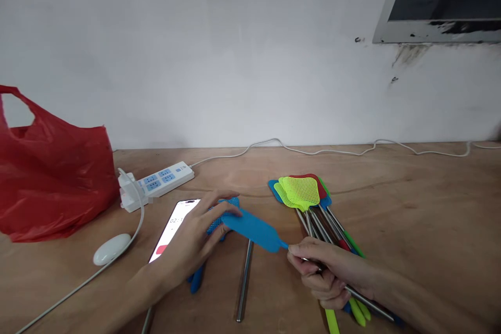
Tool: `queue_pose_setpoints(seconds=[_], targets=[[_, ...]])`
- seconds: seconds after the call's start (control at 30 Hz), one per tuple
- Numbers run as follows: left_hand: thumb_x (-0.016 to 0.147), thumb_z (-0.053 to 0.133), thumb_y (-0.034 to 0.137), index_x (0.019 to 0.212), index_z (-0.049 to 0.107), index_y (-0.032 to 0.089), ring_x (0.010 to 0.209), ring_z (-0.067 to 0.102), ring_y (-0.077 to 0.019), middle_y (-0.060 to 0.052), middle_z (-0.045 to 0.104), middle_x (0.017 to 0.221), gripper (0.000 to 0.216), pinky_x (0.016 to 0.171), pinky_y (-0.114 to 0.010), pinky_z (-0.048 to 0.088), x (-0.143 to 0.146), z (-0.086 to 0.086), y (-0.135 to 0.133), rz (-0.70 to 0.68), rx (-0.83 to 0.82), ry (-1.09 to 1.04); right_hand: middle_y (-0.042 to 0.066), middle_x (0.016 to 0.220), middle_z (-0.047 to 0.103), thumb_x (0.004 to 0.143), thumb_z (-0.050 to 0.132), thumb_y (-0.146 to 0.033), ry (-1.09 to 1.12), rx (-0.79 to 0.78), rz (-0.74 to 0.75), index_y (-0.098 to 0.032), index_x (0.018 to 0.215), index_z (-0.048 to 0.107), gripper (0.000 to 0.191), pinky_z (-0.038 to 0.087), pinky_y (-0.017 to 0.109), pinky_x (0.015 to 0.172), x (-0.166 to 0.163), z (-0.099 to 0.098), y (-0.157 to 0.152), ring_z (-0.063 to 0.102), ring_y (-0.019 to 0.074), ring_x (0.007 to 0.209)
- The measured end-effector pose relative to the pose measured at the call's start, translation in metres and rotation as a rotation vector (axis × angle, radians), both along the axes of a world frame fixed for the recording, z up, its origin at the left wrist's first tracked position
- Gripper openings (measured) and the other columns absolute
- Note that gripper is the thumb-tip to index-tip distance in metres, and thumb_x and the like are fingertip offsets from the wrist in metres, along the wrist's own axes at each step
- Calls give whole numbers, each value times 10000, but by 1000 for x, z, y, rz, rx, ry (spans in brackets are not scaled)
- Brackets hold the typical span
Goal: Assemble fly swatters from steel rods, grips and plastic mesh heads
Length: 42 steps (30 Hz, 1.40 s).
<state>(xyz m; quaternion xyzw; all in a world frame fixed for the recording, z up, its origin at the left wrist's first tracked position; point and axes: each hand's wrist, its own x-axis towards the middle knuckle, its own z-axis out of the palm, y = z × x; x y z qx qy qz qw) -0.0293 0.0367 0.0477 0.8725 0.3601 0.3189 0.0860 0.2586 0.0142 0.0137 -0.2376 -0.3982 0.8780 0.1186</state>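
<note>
A red plastic bag (50,172) is slumping at the far left edge of a bare plywood worktop (410,209), which is running up against a scuffed white wall (235,52). Just beside the bag, a white power strip (158,182) is lying near the back edge, its cable (332,151) trailing along the foot of the wall toward the right; a second white cord is looping forward past a small white oval device (111,249) toward the front left corner. A phone (174,228) is lying screen-up with its display lit, partly under the person's left hand (195,242). That hand is resting half open, fingers curled loosely over the mesh end of a blue fly swatter head (250,227), pressing it near the middle of the worktop. A loose metal rod (245,279) is lying toward the front edge below it. The right hand (324,271) is closing in a pinch grip on a thin metal handle (368,300) at the swatter's narrow neck. Behind that hand, a fanned bundle of fly swatters (303,191), with yellow-green, red and blue heads, is lying right of centre, handles pointing to the front edge. In the upper right corner of the room, a dark window with a stained grey frame (430,31) is showing above the wall.
</note>
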Motion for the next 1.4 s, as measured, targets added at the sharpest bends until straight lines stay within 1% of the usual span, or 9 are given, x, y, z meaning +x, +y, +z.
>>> queue_pose_setpoints(seconds=[0.1, 0.17, 0.27, 0.4, 0.67, 0.8, 0.9, 1.17, 1.4], targets=[[1017, 424, 290, 912, 586, 211, 833, 616, -196, -31, 662, 916, 208, 743, -303, 474, 7, 8, -5, 29, -103, 3, -132, 380, 268, 966, 512, -484, -102, 99, -9, -222, 641, 399, 433, 166, 144, 267, 1, 8, -2, 122, 39, 298], [1026, 385, 350, 826, 539, 209, 623, 550, -164, 18, 585, 690, 289, 606, -274, 417, 14, 11, -8, 82, -181, 10, -134, 403, 267, 967, 512, -493, -135, 152, -16, -222, 655, 404, 427, 190, 143, 281, 3, 14, -3, 125, 38, 314], [1016, 347, 412, 780, 491, 216, 547, 505, -160, 37, 521, 612, 340, 542, -272, 363, 19, 11, -6, 162, -239, -6, -132, 414, 261, 964, 508, -485, -145, 192, -18, -224, 662, 406, 412, 206, 142, 285, 7, 20, -2, 128, 41, 323], [1009, 287, 466, 865, 498, 218, 620, 585, -195, 14, 586, 681, 356, 602, -295, 425, 7, 8, 13, 309, -270, -39, -131, 399, 247, 958, 505, -436, -144, 221, -37, -226, 640, 396, 397, 223, 144, 274, 11, 20, 1, 137, 47, 310], [990, 304, 412, 903, 605, 221, 872, 688, -317, -86, 728, 881, 368, 701, -378, 469, -6, -3, 43, 459, -256, 343, -132, 415, 256, 937, 532, -527, -176, 231, -150, -224, 651, 402, 437, 187, 137, 272, 9, 17, 3, 130, 45, 322], [995, 342, 432, 1166, 593, 184, 932, 681, -367, -143, 707, 1093, 392, 722, -434, 497, 2, -3, 50, 507, -204, 398, -133, 407, 260, 919, 552, -539, -194, 226, -153, -221, 640, 405, 447, 199, 137, 275, 7, 19, 1, 136, 44, 319], [998, 375, 440, 1359, 475, 181, 1061, 647, -339, -148, 603, 1298, 455, 820, -437, 512, 7, -2, 47, 456, -146, 410, -133, 401, 263, 921, 538, -548, -186, 200, -184, -220, 640, 420, 447, 198, 139, 270, 6, 17, 2, 132, 46, 314], [970, 503, 397, 1326, 566, 157, 1251, 574, -353, -167, 549, 1430, 434, 1023, -513, 471, 1, -20, 20, 196, -107, 494, -129, 395, 255, 933, 499, -489, -168, 174, -275, -221, 624, 431, 415, 185, 141, 265, 6, 11, 8, 116, 52, 308], [962, 506, 304, 1351, 553, 160, 1188, 618, -339, -157, 635, 1330, 418, 981, -523, 507, -1, -31, 1, 134, -158, 480, -122, 408, 252, 920, 424, -370, -138, 119, -265, -219, 636, 440, 323, 179, 143, 284, 6, 9, 8, 96, 59, 320]])
